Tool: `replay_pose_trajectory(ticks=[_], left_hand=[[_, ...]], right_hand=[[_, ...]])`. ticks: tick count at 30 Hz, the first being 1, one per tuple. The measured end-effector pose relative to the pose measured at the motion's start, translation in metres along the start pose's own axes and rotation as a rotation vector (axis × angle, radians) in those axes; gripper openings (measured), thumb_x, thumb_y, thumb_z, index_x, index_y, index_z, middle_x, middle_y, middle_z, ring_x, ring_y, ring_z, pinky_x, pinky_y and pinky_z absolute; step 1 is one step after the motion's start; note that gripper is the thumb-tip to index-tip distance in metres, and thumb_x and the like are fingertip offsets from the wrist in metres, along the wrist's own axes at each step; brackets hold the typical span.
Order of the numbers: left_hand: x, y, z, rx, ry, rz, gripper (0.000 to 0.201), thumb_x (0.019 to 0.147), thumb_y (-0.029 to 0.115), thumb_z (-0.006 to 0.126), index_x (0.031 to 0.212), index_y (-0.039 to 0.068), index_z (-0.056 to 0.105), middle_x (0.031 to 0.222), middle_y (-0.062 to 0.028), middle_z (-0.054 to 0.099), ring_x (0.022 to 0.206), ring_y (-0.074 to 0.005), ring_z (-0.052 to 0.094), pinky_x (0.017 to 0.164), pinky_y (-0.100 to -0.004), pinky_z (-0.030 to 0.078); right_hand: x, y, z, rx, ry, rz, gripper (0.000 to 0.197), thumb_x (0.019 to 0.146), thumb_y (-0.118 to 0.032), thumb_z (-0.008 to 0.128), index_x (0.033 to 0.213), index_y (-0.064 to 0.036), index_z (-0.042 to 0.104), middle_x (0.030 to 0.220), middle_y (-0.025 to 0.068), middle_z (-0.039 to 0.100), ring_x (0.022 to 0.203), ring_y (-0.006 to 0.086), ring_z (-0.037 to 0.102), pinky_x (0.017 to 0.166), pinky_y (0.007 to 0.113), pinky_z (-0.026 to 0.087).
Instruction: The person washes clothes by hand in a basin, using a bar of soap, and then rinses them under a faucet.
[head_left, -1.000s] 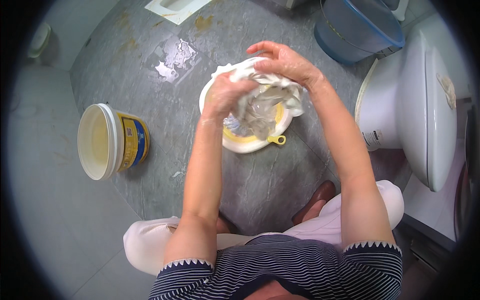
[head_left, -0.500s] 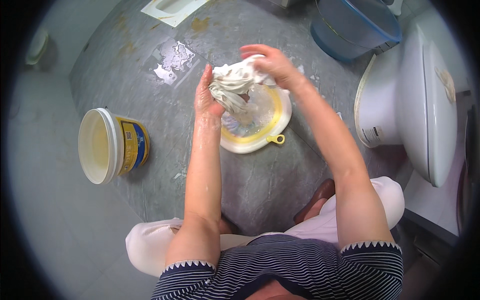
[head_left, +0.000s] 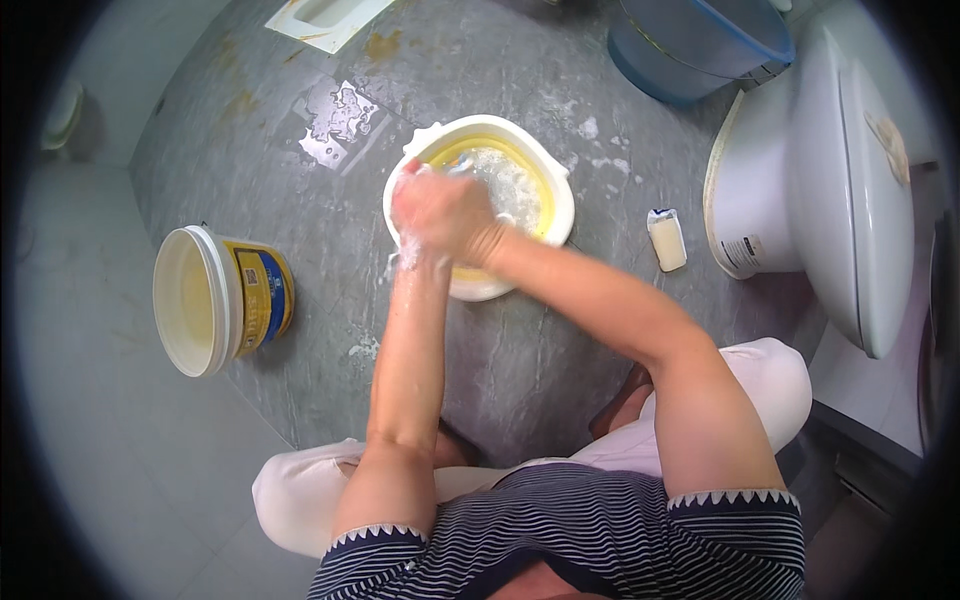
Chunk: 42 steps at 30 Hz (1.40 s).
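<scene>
Over the left part of a white basin [head_left: 565,205] with a yellow inner band, my two hands are pressed together, smeared by motion. My left hand [head_left: 408,208] is closed, with white suds on its wrist. Across it lies my right hand [head_left: 458,215], its fingers bent round in the same bundle. The white cloth between them is almost wholly hidden; only small white bits show at the edges of the hands. Foamy water [head_left: 510,185] fills the basin, with something bluish at its far left side.
A bar of soap [head_left: 667,242] in a wrapper lies on the wet grey floor [head_left: 520,350] to the right. A yellow-and-white bucket [head_left: 220,300] stands at left, a blue bucket [head_left: 690,50] at far right, beside a white toilet [head_left: 840,190]. A squat pan [head_left: 330,20] is at the far left.
My right hand has swung left and down onto my left hand. The cloth, stretched between them before, is now bunched and mostly hidden. The soap, earlier behind my right forearm, now shows.
</scene>
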<state>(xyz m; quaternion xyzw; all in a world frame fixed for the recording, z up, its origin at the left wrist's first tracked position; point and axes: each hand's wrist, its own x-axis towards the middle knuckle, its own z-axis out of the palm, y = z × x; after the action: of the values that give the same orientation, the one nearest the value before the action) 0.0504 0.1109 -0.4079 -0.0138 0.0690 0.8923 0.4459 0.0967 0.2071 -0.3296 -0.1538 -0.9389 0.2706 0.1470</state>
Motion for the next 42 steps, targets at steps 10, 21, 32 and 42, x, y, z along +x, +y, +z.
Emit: replay_pose_trajectory(ticks=[10,21,32,42], left_hand=[[0.000,-0.018,0.020,0.369,-0.062,0.291,0.015,0.084,0.017,0.046,0.088,0.004,0.053,0.081,-0.0063,0.056,0.075,-0.0180,0.057,0.065,-0.0311,0.050],[-0.007,-0.006,0.061,1.711,0.252,-0.215,0.031,0.065,0.011,0.066,0.092,-0.001,0.060,0.079,-0.0049,0.061,0.069,-0.0109,0.056,0.062,-0.0246,0.044],[-0.003,0.035,0.039,0.368,0.370,0.093,0.030,0.080,0.025,0.058,0.097,0.000,0.053,0.093,-0.0163,0.059,0.088,-0.0274,0.059,0.081,-0.0425,0.048],[-0.008,-0.009,-0.022,0.299,0.219,0.158,0.031,0.086,0.028,0.043,0.100,0.003,0.053,0.092,-0.0122,0.059,0.085,-0.0236,0.058,0.078,-0.0358,0.046]], right_hand=[[-0.010,-0.001,0.016,0.210,0.427,-0.317,0.015,0.073,-0.025,0.051,0.067,-0.0177,0.062,0.060,0.0044,0.060,0.050,0.0185,0.056,0.049,0.033,0.046],[0.057,0.106,-0.142,1.239,0.536,0.252,0.027,0.078,-0.032,0.062,0.076,-0.0053,0.054,0.066,0.0014,0.054,0.057,0.0101,0.051,0.052,0.022,0.041],[-0.023,0.087,-0.007,0.140,-0.739,0.106,0.039,0.060,-0.036,0.065,0.080,-0.0029,0.064,0.073,0.0127,0.062,0.069,0.0215,0.059,0.066,0.030,0.048],[-0.028,0.000,0.018,0.242,-0.227,-0.086,0.028,0.069,-0.019,0.055,0.095,-0.0072,0.056,0.096,0.0097,0.058,0.089,0.0223,0.057,0.079,0.032,0.046]])
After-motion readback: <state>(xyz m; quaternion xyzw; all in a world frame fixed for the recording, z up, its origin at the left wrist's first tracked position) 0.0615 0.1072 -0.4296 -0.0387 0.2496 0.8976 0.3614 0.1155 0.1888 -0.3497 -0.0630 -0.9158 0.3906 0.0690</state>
